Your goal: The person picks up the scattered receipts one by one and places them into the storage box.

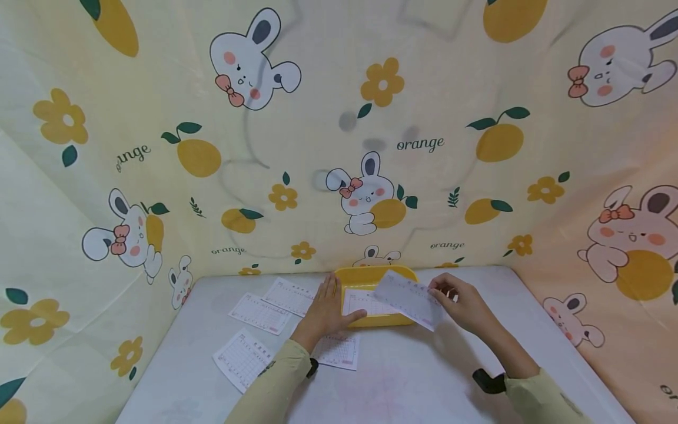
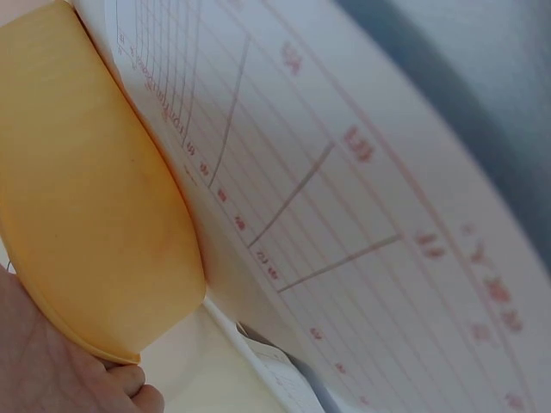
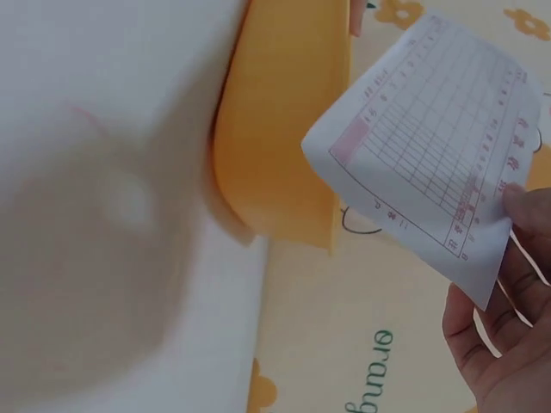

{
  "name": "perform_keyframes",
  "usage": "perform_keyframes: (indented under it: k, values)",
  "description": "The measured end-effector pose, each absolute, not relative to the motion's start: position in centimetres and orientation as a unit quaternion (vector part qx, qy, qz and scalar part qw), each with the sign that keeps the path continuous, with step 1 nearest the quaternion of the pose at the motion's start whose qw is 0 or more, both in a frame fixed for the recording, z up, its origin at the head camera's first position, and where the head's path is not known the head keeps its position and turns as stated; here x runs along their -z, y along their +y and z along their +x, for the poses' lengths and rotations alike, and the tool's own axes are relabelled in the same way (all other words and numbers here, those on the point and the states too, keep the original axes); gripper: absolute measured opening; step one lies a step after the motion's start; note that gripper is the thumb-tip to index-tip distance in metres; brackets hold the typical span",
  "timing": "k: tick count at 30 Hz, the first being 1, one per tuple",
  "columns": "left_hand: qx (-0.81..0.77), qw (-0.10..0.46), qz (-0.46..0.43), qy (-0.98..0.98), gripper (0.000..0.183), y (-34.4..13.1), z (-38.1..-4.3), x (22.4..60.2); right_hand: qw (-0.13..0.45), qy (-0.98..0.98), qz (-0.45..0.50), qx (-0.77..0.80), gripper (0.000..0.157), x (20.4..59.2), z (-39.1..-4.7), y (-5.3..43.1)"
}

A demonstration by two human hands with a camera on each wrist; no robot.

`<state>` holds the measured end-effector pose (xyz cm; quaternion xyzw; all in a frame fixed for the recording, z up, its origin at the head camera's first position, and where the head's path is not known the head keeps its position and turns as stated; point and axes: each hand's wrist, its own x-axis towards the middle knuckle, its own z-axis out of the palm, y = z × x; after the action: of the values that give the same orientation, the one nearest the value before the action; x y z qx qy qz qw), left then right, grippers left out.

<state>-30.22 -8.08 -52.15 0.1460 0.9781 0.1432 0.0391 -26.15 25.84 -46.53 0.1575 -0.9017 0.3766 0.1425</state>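
A yellow plastic bin stands at the back of the table with a printed paper slip lying in it. My left hand holds its left end, fingers along that side and thumb over the front rim. Between thumb and fingers of my right hand, another printed slip is pinched at its right end. This slip tilts over the bin's front right corner. In the right wrist view, its red-lined grid faces the camera. The bin's outer wall fills the left of the left wrist view.
Left of the bin lie more slips: two near the back, one nearer the front, and another partly under my left wrist. A patterned cloth hangs behind the white table.
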Motion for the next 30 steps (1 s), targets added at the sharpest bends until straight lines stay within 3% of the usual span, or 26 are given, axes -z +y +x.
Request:
perform_keyframes:
  k: [18, 30]
  values:
    - [-0.155, 0.031, 0.158, 0.975, 0.119, -8.1, -30.3, 52.1, 0.17, -0.874, 0.177, -0.419, 0.007, 46.2, -29.7, 23.1]
    - [-0.144, 0.029, 0.163, 0.976, 0.121, -8.1, -30.2, 52.1, 0.146, -0.872, 0.16, -0.438, 0.009, 47.0, -31.5, 22.0]
